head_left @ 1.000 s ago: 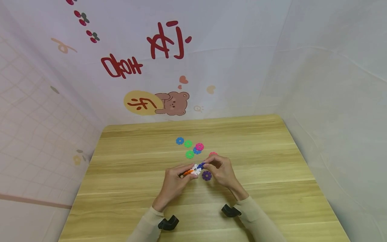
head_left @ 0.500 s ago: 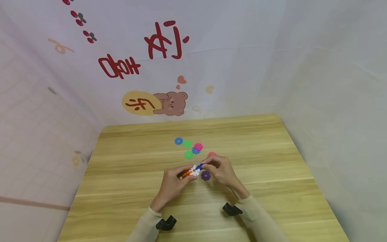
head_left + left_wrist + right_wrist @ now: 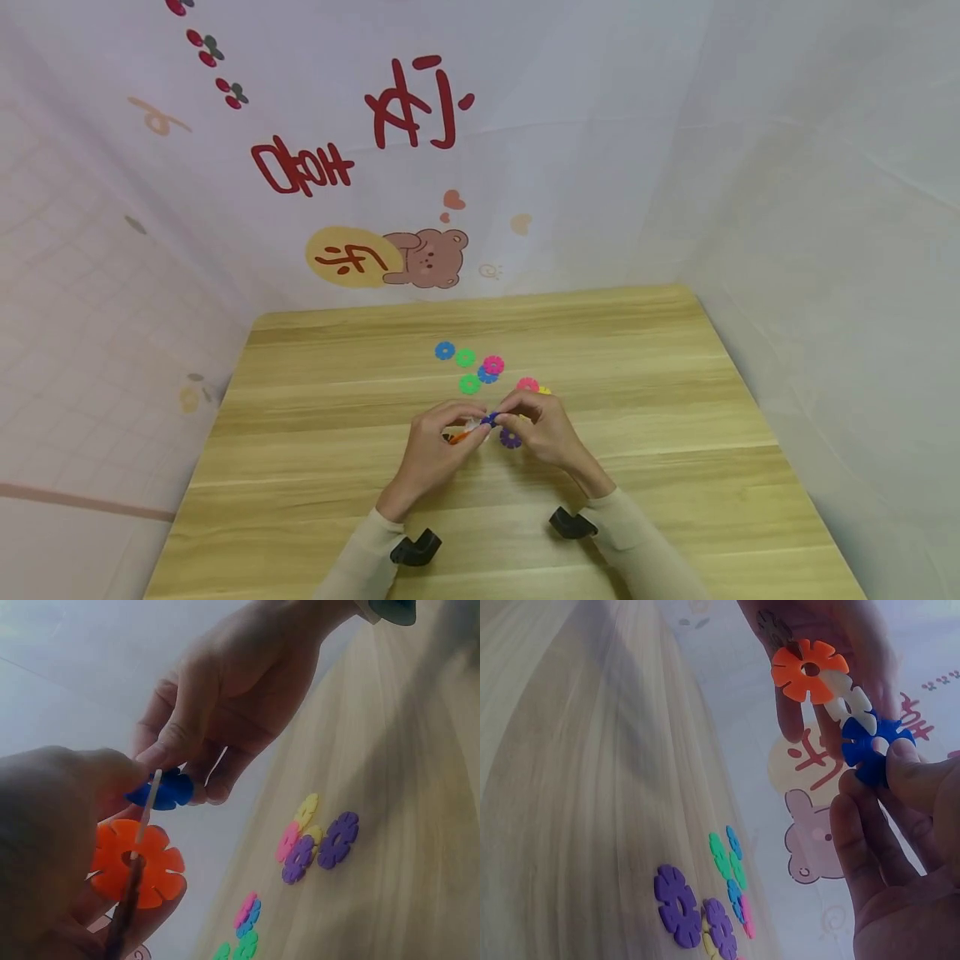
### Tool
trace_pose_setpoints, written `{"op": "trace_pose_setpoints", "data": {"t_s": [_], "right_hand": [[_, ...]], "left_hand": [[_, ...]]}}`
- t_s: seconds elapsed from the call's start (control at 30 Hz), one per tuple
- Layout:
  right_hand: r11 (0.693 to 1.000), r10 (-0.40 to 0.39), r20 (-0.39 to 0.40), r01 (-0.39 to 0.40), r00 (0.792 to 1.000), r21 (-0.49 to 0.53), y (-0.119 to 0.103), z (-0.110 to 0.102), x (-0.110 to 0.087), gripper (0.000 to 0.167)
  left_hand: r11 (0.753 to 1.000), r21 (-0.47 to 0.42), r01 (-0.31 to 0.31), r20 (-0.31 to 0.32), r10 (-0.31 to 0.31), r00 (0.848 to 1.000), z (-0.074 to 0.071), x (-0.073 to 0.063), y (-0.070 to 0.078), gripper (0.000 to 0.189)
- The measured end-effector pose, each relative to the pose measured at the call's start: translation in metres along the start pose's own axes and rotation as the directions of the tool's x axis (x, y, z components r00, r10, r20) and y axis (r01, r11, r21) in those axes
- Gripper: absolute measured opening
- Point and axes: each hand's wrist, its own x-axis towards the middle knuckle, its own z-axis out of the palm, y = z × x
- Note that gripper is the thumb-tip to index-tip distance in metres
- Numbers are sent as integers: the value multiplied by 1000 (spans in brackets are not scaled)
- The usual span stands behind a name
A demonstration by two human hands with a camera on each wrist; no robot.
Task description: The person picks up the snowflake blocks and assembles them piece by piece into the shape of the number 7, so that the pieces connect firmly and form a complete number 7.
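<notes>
The right hand (image 3: 551, 425) pinches a blue disc (image 3: 864, 755) between thumb and fingertips, a thin, smooth, plastic-looking round with slots cut into its rim like flower petals. Opposite, the left hand (image 3: 435, 442) grips a white disc (image 3: 860, 700), thumb and fingers curled about it, and the white rim meets the blue one; whether slot sits fully in slot I cannot tell. On the white disc's other side an orange disc (image 3: 789, 684) joins it at an angle, its centre hole and rounded petals plain to see, and beyond that a dull brown disc (image 3: 774, 628) sits close to the left palm. This short chain is held above the table (image 3: 322, 475), whose wood-grain top shows long pale streaks. Just below the hands lie flat purple discs (image 3: 347, 851), one overlapping a yellow piece, with a pink disc (image 3: 286, 843) beside them. Further off, green discs (image 3: 469, 392) lie near a pink one that overlaps a blue. Behind hangs a white, creased sheet (image 3: 585, 192) printed with a bear.
</notes>
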Motion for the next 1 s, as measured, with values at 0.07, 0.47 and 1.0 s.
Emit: {"op": "trace_pose_setpoints", "data": {"t_s": [0.07, 0.47, 1.0], "right_hand": [[1000, 0, 6, 0, 1000, 5, 0, 1, 0, 10], [981, 110, -15, -111, 994, -158, -5, -11, -1, 16], [932, 58, -230, -135, 972, -335, 11, -59, 3, 16]], "left_hand": [[1000, -8, 4, 7, -4, 1000, 1, 1, 0, 12], [998, -2, 64, -14, -64, 998, -3, -1, -1, 10], [995, -1, 100, -93, -100, 991, -22, -9, -13, 11]]}}
